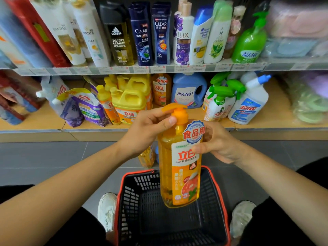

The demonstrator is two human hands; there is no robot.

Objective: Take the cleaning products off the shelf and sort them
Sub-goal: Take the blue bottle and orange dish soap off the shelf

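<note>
An orange pump bottle (179,174) hangs upright at the centre, held in both hands, its base over the open basket (140,197) at 6 o'clock. The left hand (147,132), reaching in from 9 o'clock, has its grip curled tight round the neck just under the pump, thumb across the front. The right hand (218,144), from 3 o'clock, has its grip wrapped round the bottle's shoulder, thumb lying on the label. The black, red-rimmed basket stands on the grey floor between two white shoes (107,210). At 12 o'clock the lower shelf (266,119) carries yellow jugs (128,102), a blue jug (189,91) and green-trigger sprays (220,102).
</note>
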